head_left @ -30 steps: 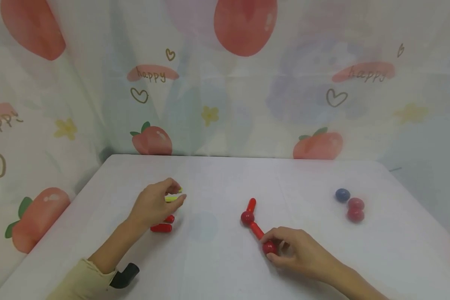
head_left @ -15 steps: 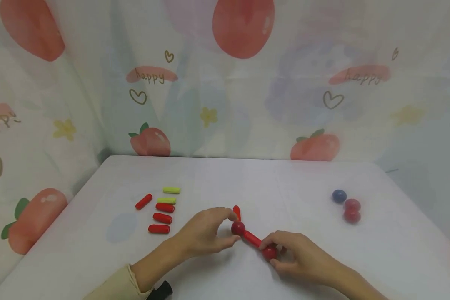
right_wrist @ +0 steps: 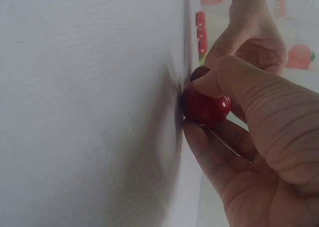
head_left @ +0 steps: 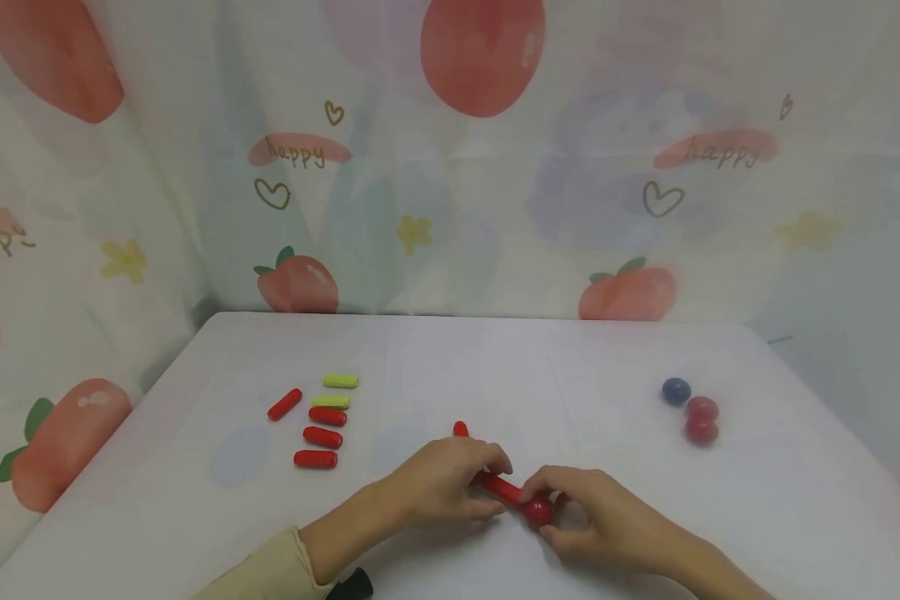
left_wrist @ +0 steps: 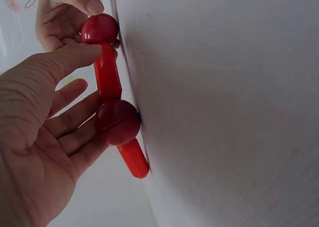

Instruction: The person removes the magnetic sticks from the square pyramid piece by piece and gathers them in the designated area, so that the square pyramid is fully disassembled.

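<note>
A red ball (head_left: pixel 537 512) is pinched between the thumb and fingers of my right hand (head_left: pixel 596 510). From this ball a red toy rod (head_left: pixel 501 487) runs to a second red ball (left_wrist: pixel 117 122), which my left hand hides in the head view. Another short red rod (left_wrist: pixel 133 158) sticks out from that second ball. My left hand (head_left: pixel 442 482) reaches over the joined piece, thumb on one side of the middle rod and fingers on the other. A gap shows between its fingertips and the rod in the head view.
Several loose red rods (head_left: pixel 316 459) and two yellow-green rods (head_left: pixel 341 381) lie on the white table (head_left: pixel 555 375) at the left. A blue ball (head_left: pixel 676 391) and two red balls (head_left: pixel 701 430) sit together at the right. A printed curtain (head_left: pixel 450 208) hangs behind.
My left hand has come from the loose rods at the left to the joined piece, passing the far ball towards the middle rod. The piece has shifted slightly; my right hand keeps its ball.
</note>
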Motion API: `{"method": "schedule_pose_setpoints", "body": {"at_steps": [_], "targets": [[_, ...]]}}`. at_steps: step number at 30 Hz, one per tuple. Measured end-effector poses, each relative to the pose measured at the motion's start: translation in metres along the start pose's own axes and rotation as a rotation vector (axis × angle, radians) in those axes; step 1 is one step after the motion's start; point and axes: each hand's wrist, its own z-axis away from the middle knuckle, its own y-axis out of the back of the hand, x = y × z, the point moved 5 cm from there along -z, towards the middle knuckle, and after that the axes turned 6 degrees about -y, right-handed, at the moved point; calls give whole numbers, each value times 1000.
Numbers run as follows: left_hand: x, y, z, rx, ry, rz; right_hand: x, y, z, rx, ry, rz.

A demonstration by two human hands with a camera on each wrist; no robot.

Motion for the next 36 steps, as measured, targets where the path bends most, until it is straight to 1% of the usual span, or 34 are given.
{"method": "schedule_pose_setpoints", "body": {"at_steps": [3, 7, 14, 18, 21, 26, 27, 31, 33, 36], "targets": [[-1, -2, 0, -5, 4, 4, 0, 0, 0, 6, -2, -27], [-2, -3, 0, 9, 20, 31, -2, 2, -2, 45, 25, -51], [-1, -2, -1, 9, 26, 97, 0, 7, -5, 87, 6, -79], [0, -2, -1, 14, 27, 122, 0, 8, -5, 93, 19, -94], [0, -2, -1, 14, 41, 153, 2, 8, -4, 84, 18, -118], [1, -2, -3, 9, 53, 186, 5, 11, -1, 39, -18, -200], [1, -2, -4, 10, 58, 181, 5, 12, 0, 29, -22, -223], [-1, -3, -4, 4, 101, 169, 4, 14, 6, -1, -32, -291], [-3, -3, -3, 3, 116, 155, 4, 17, 8, 10, -33, -304], [-3, -2, -1, 10, 110, 168, 12, 30, 12, 84, -105, -258]]}}
